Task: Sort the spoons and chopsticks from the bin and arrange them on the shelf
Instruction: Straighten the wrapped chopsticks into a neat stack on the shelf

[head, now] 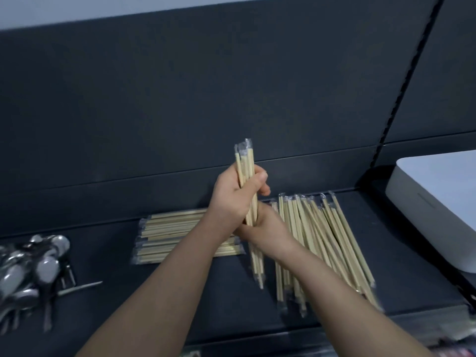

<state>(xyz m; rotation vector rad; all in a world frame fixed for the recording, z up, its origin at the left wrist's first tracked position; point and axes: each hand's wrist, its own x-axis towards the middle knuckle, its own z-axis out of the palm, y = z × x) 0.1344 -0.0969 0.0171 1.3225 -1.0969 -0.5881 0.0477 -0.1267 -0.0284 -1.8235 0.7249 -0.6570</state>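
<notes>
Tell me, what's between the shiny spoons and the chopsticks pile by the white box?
Head view: a sideways stack of wrapped chopsticks lies there, then the left hand and right hand gripping an upright bundle.

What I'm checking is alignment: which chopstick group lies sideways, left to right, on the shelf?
The left pile, nearest the spoons. The right pile fans front to back; the bundle gripped by left hand and right hand stands nearly upright.

dim, bluish light; soft focus, edges blurred and warped.
</notes>
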